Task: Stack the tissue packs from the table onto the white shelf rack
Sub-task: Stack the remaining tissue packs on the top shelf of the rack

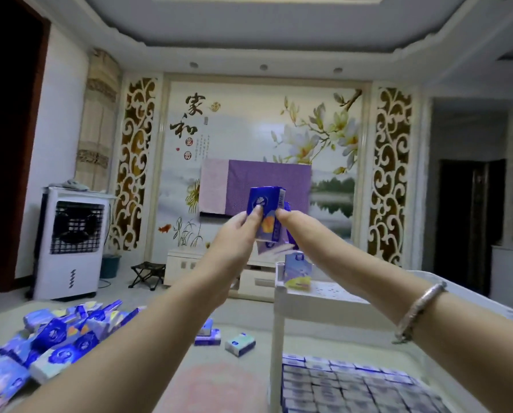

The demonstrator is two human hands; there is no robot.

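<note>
Both arms reach out in front of me at chest height. My left hand [241, 226] and my right hand [289, 219] together hold a small bundle of blue tissue packs [268, 210] in the air, above the far left corner of the white shelf rack [314, 304]. One tissue pack [298, 271] stands upright on the rack's top shelf. The lower shelf [350, 386] is filled with several rows of packs. A loose pile of tissue packs [58, 338] lies on the table at the lower left, and three more packs [224, 338] lie near the table's middle.
A white air cooler [70, 242] stands at the left by the wall. A folding stool [148, 274] and a low TV cabinet [189, 265] are behind the table. A covered screen [255, 186] hangs on the wall. A pink mat [216, 386] lies on the table.
</note>
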